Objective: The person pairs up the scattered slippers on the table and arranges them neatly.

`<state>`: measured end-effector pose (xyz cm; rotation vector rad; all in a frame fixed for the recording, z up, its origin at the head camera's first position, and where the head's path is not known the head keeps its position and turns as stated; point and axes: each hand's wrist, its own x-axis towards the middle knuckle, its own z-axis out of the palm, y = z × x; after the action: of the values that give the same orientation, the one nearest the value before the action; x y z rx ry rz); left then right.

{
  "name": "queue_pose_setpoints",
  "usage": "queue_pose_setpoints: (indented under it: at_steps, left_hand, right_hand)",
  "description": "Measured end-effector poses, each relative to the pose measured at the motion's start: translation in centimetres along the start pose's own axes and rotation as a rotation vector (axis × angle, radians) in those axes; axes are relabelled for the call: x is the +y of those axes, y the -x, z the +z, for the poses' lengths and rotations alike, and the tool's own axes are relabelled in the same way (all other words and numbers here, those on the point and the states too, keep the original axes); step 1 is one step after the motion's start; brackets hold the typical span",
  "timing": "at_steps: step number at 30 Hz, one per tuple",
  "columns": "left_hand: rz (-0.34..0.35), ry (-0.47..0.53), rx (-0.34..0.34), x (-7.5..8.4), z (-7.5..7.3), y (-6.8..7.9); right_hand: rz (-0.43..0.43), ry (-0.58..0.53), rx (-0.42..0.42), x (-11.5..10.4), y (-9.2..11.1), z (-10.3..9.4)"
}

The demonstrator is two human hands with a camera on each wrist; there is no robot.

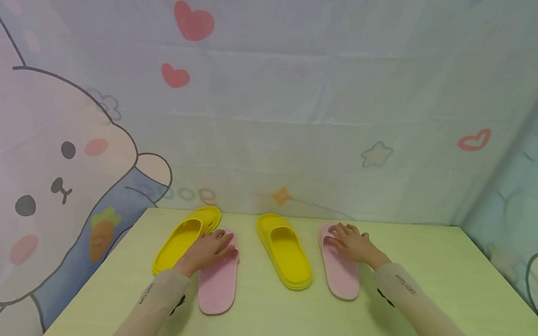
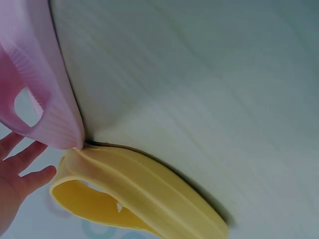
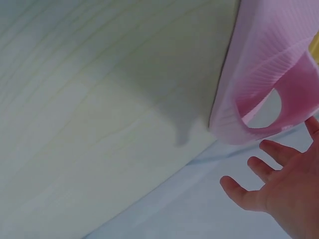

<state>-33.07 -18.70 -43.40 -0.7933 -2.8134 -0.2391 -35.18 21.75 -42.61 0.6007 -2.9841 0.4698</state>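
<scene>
A pink slipper [image 1: 217,289] lies on the table at the left, its toe pointing to the back. Over its toe part is my left hand [image 1: 208,250], fingers spread; in the left wrist view the visible fingers look fairly straight beside the slipper's toe [image 2: 62,117]. A second pink slipper [image 1: 343,279] lies to the right. My right hand [image 1: 355,243] reaches over its toe part. In the right wrist view the fingers of this hand [image 3: 291,184] are spread, one fingertip at the slipper's edge [image 3: 229,132]. Neither thumb shows in the wrist views.
A yellow slipper [image 1: 175,244] lies left of the left pink one, partly behind my left hand. Another yellow slipper [image 1: 294,264] lies between the pink pair. All rest on a pale table [image 1: 280,324]. Behind it hangs a cloth [image 1: 270,138] printed with hearts and a cartoon animal.
</scene>
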Motion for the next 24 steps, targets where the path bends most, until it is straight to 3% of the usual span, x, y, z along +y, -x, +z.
queue_pose_setpoints:
  at_steps: [9,24]
  left_hand:
    - [0.027,-0.056,0.016,-0.6,0.4,0.3]
    - [0.052,-0.086,-0.029,-0.8,0.4,0.9]
  right_hand:
    - [-0.001,0.020,-0.005,0.7,-0.3,0.5]
    - [-0.133,0.157,0.083,1.9,0.6,0.8]
